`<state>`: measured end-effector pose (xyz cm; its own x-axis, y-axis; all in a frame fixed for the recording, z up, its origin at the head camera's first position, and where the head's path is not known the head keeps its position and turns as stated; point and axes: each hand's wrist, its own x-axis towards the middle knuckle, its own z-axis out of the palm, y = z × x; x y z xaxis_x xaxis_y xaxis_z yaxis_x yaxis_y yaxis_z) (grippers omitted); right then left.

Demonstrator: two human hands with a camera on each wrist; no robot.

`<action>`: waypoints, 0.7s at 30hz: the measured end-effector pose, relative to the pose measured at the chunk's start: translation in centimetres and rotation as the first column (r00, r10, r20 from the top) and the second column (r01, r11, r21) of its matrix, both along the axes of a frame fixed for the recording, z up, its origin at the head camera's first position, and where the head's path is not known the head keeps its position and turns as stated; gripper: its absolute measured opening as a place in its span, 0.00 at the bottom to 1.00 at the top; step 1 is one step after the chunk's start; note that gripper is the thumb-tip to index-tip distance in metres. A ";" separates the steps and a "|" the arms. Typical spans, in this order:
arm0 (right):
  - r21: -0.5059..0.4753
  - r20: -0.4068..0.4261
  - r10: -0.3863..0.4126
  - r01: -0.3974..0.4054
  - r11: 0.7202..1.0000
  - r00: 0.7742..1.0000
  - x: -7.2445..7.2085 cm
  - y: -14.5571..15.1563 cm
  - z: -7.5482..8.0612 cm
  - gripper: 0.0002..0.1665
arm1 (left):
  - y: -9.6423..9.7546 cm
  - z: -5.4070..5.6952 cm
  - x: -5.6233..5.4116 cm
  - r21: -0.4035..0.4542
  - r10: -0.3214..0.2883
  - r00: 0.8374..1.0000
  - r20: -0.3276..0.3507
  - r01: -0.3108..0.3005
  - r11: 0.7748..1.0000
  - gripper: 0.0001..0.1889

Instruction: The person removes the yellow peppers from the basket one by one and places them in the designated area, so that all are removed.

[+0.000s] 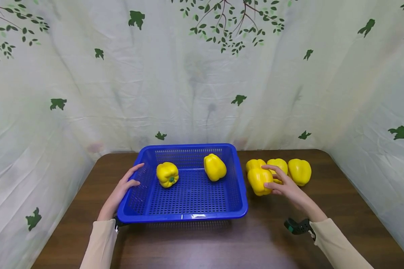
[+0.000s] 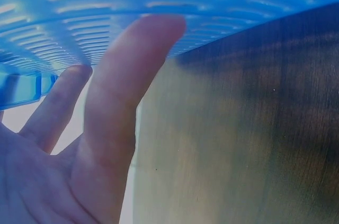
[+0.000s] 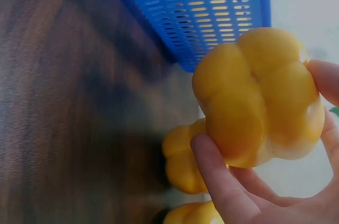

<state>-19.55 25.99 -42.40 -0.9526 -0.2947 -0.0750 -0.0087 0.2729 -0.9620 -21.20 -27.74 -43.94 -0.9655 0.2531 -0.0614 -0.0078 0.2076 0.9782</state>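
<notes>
I have the right hand (image 1: 291, 190) pinching a yellow bell pepper (image 1: 258, 182), thumb and fingers parted about as wide as the fruit and set against its sides. My right wrist view shows the pepper's lobed end between the fingertips. I can't tell how high they hold it over the brown worktop (image 1: 195, 248).

Past those fingertips sits a second pepper (image 1: 254, 163), partly hidden by the held one. A third pepper (image 1: 277, 163) lies directly beyond the right fingers, which cover part of it, and a fourth pepper (image 1: 299, 172) is to their right.

To the left of the right fingers, with its right rim just beside the held pepper, stands the blue basket (image 1: 155, 217). I have the left hand (image 1: 121, 188) at its left side, fingers fairly straight and loosely spread, their tips reaching over the rim. In my left wrist view one fingertip lies close against the slotted wall.

Inside the basket, to the right of the left fingers, rests a fifth pepper (image 1: 166, 172), its green stem (image 1: 171, 179) facing the near side. Farther right, toward the right hand, lies a sixth pepper (image 1: 215, 167). Beyond both hands hangs a pale cloth (image 1: 175, 86) printed with green leaves.
</notes>
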 end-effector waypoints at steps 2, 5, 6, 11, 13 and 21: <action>0.006 0.001 -0.003 0.003 1.000 1.000 0.1 0.1 -0.3 0.34 | 0.0 0.0 0.0 0.001 0.000 1.000 -0.002 0.000 1.000 0.30; 0.023 0.000 0.000 0.000 1.000 1.000 0.3 0.2 -0.7 0.33 | 0.0 0.0 0.0 0.011 -0.006 1.000 -0.009 0.006 1.000 0.30; 0.029 -0.001 0.002 -0.002 1.000 1.000 0.4 0.3 -0.8 0.33 | 0.0 0.0 0.0 0.015 -0.009 1.000 -0.012 0.009 1.000 0.30; 0.035 0.004 0.019 -0.019 0.999 1.000 0.8 0.6 -1.5 0.33 | 0.0 0.0 0.1 0.018 -0.010 1.000 -0.014 0.010 1.000 0.30; 0.035 0.010 0.025 -0.025 0.999 1.000 0.9 0.7 -1.8 0.33 | 0.0 0.0 0.1 0.014 -0.009 1.000 -0.012 0.009 1.000 0.30; 0.042 -0.010 0.033 -0.033 0.999 0.999 1.2 1.0 -2.8 0.32 | 0.1 0.0 0.1 -0.004 -0.002 1.000 -0.014 0.002 1.000 0.30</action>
